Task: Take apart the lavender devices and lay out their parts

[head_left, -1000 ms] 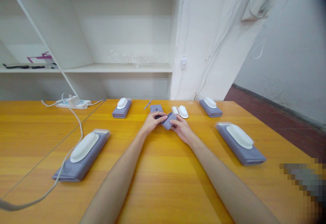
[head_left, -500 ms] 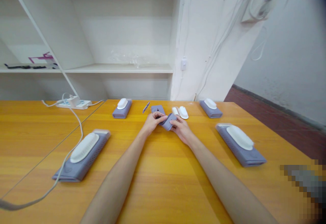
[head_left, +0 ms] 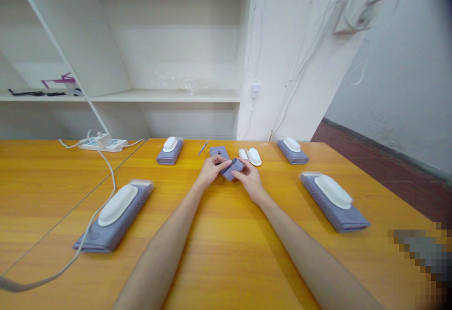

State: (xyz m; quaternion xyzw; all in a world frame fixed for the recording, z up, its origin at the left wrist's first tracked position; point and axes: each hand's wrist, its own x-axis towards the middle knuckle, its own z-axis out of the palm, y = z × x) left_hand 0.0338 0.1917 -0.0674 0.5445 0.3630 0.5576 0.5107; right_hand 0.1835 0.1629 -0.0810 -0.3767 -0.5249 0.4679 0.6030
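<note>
A white power strip (head_left: 113, 146) with a plug in it sits at the far left of an orange-brown wooden table (head_left: 219, 253), a pale cable (head_left: 113, 178) trailing from it toward the near left corner. The cable crosses a long lilac-grey rectangular block (head_left: 118, 230) at near left, topped by a white oval shell (head_left: 117, 205). Beyond, at far left, a second lilac-grey block (head_left: 165, 159) carries a similar white shell (head_left: 170, 144).

At the far centre, a thin lilac stick-like item (head_left: 203, 147) lies left of a flat lilac-grey square piece (head_left: 219, 152) with a dark mark. Just nearer, a person works with both hands on a small folded lilac-grey piece (head_left: 231, 172), held between them over the table. The left hand (head_left: 209, 172) pinches its left edge between thumb and fingers; whether those fingertips also grip something smaller cannot be told. The right hand (head_left: 250, 178) clasps its right side, thumb on the near face.

Two small white rounded shells (head_left: 254, 156) rest side by side just beyond the right hand. A lilac-grey block with a white shell (head_left: 291, 144) stands at far right, and another, larger lilac-grey block (head_left: 349, 218), likewise topped in white, at near right.
</note>
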